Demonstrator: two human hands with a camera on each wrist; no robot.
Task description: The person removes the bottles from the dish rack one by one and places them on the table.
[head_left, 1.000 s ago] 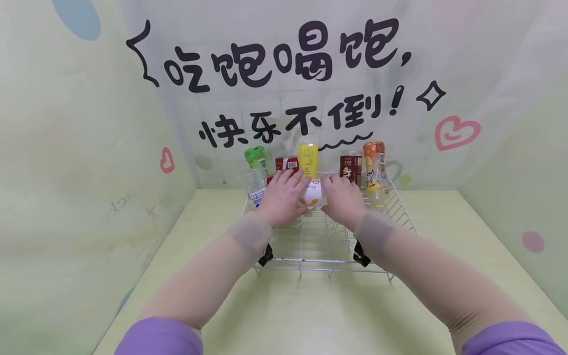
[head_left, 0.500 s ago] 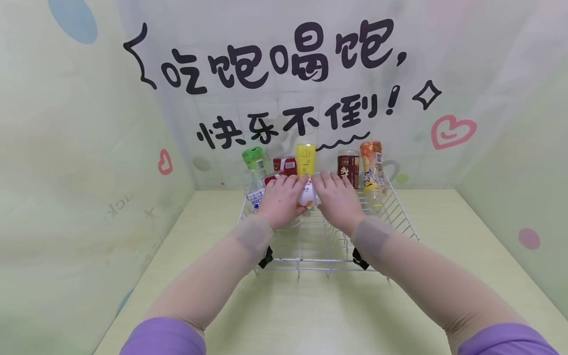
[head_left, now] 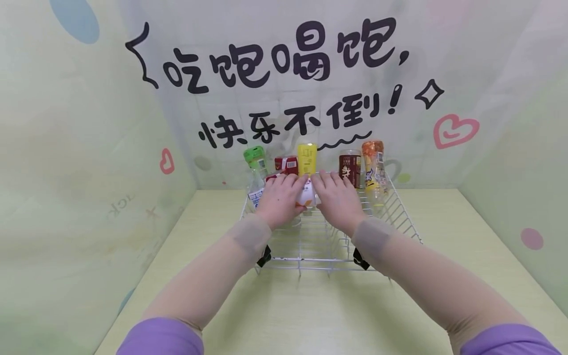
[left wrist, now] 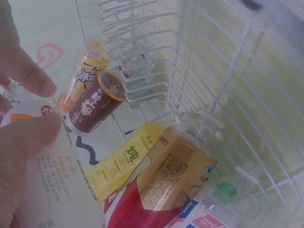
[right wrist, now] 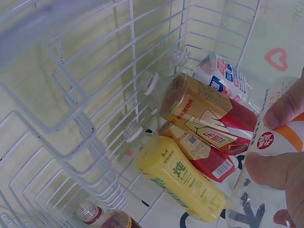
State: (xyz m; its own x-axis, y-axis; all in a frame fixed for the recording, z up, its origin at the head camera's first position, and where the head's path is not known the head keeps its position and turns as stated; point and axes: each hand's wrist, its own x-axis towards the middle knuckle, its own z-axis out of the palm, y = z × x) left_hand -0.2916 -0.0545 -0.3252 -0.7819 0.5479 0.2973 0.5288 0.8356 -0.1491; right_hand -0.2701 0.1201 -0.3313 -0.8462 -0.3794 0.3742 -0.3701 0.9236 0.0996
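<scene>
Both hands hold one clear drink bottle [head_left: 305,195] with a white label, over the wire rack. In the head view my left hand [head_left: 279,197] grips its left side and my right hand [head_left: 339,199] its right side, covering much of it. The left wrist view shows digits on the bottle's white label [left wrist: 52,185]; the right wrist view shows a thumb and finger near the label's red logo [right wrist: 266,139]. Right behind it stands a yellow bottle [head_left: 306,160]. Bottles with red-and-gold labels [right wrist: 202,109] lean close to my left hand.
A white wire rack [head_left: 315,260] with black clips stands on the pale table [head_left: 319,305]. In it are a green-ended bottle [head_left: 255,157] at left, a maroon-labelled bottle [head_left: 350,168] and an orange-ended bottle [head_left: 373,165] at right. A printed wall rises behind.
My right hand has shifted a little left, nearer my left hand. The bottle between them has moved slightly left, and less of its label shows. Over the last half second little differs.
</scene>
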